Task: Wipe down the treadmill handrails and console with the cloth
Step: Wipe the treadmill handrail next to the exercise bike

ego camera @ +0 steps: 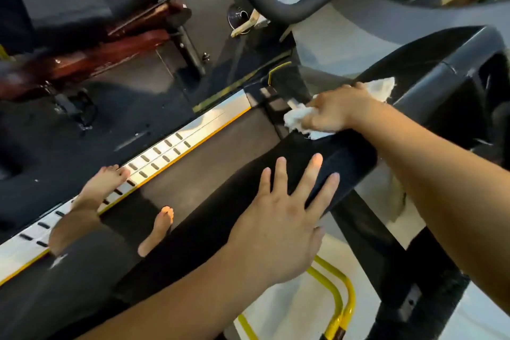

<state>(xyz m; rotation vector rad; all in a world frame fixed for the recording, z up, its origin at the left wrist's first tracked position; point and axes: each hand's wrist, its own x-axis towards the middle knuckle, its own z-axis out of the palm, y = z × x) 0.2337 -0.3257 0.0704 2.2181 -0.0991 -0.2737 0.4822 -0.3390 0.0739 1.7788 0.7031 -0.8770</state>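
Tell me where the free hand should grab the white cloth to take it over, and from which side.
Grip the loose bunched end of the cloth that pokes out past the right hand, on the treadmill-belt side. Bring the left hand forward along the black handrail and pinch that tuft with the fingers. The rest is pinned under the right palm; the far corner lies beyond it.

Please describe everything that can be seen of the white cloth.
The white cloth looks soft and frayed, like cotton. It is crumpled and pressed onto the black padded handrail under the right hand, which covers its middle. One bunched end shows left of the fingers; a flatter corner shows beyond the hand, toward the console. The left hand lies flat on the handrail nearer the person and does not touch the cloth.
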